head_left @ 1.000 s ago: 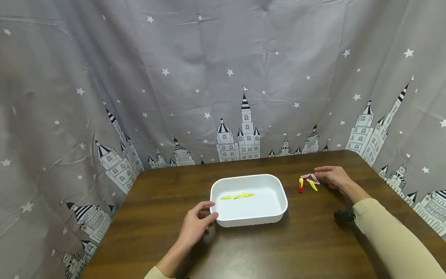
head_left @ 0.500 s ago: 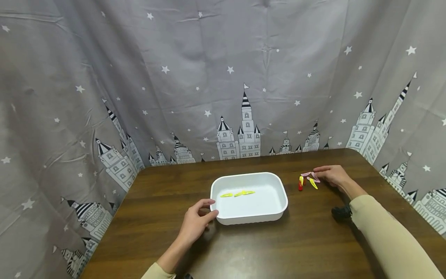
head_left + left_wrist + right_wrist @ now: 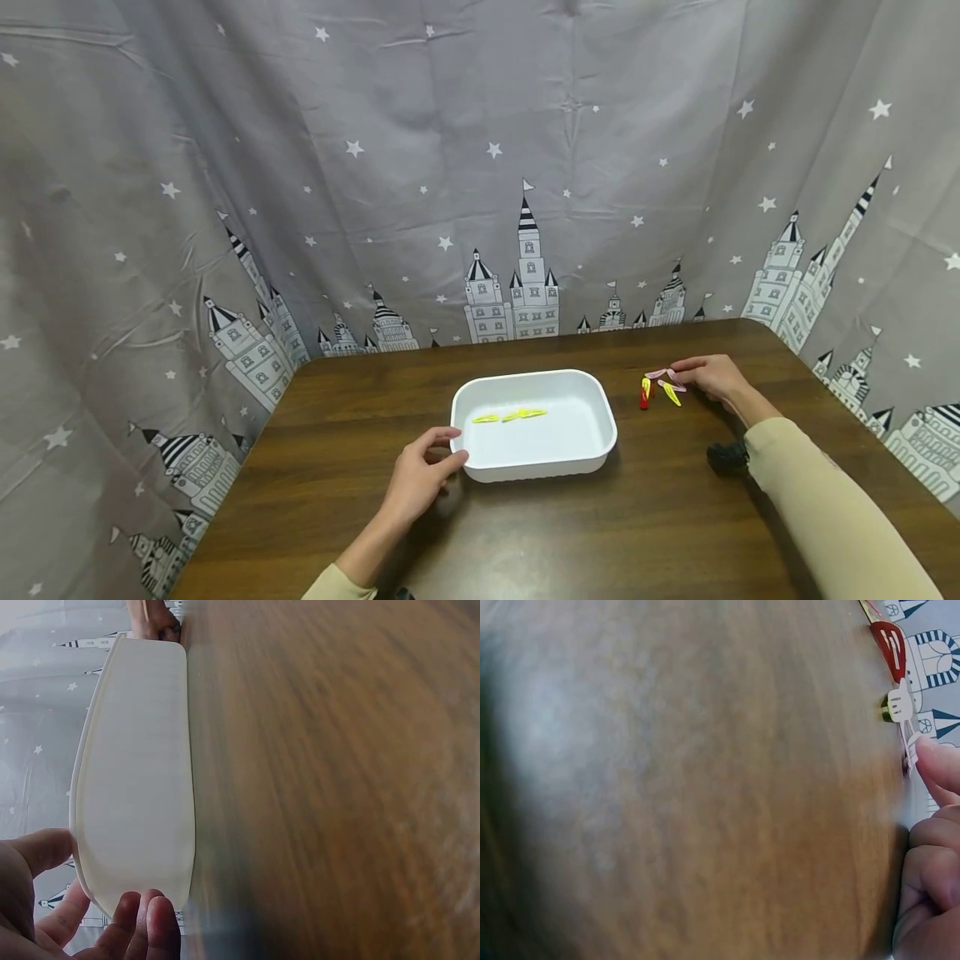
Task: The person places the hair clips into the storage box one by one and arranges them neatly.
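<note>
My left hand (image 3: 416,479) grips the left end of a white plastic tray (image 3: 536,448), thumb and fingers at its rim and side. Several yellow snap hair clips (image 3: 524,413) lie in a row inside. Right of the tray is a small group of clips. My right hand (image 3: 716,379) pinches a pink hair clip (image 3: 677,382) there between thumb and index fingertips. In the right wrist view its other fingers (image 3: 930,874) are curled. Beside that clip lie another pink clip, a yellow clip (image 3: 670,393) and a red clip (image 3: 643,402), which partly overlaps another yellow one.
The brown wooden table (image 3: 345,425) meets a grey curtain (image 3: 375,208) printed with castles and stars at its back edge. A black wrist device (image 3: 727,457) sits under the right sleeve (image 3: 817,500).
My right forearm has shifted slightly leftward, while its fingertips stay at the pink clip. The left hand and the tray hold their place; the head view has shifted slightly.
</note>
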`<state>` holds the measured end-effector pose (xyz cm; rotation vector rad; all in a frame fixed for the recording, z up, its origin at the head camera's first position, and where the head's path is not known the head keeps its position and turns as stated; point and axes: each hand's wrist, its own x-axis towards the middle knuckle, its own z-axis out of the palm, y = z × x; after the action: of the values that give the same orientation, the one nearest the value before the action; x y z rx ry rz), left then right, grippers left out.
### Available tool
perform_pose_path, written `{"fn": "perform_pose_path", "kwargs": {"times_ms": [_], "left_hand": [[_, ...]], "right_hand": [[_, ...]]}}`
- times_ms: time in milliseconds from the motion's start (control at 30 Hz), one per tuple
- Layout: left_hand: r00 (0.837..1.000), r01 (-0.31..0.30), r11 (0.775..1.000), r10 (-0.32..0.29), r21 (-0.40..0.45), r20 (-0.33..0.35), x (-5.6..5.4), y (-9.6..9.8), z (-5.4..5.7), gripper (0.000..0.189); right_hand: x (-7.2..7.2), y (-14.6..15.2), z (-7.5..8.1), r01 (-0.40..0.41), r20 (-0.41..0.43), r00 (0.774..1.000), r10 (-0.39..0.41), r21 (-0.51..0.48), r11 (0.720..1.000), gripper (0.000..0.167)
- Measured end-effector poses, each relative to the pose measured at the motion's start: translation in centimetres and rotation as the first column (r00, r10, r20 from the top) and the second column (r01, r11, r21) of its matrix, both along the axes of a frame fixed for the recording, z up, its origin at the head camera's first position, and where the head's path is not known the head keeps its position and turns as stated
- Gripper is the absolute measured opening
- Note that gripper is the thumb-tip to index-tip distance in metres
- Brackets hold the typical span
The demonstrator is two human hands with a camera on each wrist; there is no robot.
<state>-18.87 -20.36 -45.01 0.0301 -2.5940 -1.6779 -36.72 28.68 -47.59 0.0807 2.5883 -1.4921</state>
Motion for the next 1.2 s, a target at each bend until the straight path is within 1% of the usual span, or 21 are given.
{"fn": "perform_pose_path", "kwargs": {"times_ms": [333, 533, 967, 1200], "left_hand": [[1.0, -0.009, 1.0, 0.009, -0.014, 0.002, -0.01, -0.09, -0.05, 0.034], [1.0, -0.009, 1.0, 0.009, -0.023, 0.002, -0.11, -0.1, -0.2, 0.034], [1.0, -0.005, 1.0, 0.005, -0.011, 0.003, -0.09, 0.01, -0.09, 0.034], [1.0, -0.002, 1.0, 0.002, -0.01, -0.001, -0.14, -0.03, -0.18, 0.034]], "right_hand": [[-0.1, -0.25, 0.05, -0.018, -0.028, 0.999, 0.02, 0.054, 0.998, 0.046], [-0.16, -0.29, -0.07, -0.018, -0.031, 0.999, 0.021, 0.081, 0.997, 0.045], [0.07, -0.33, -0.08, -0.018, -0.04, 0.999, 0.021, 0.09, 0.996, 0.045], [-0.11, -0.27, -0.24, -0.018, -0.049, 0.999, 0.024, 0.107, 0.994, 0.043]]}}
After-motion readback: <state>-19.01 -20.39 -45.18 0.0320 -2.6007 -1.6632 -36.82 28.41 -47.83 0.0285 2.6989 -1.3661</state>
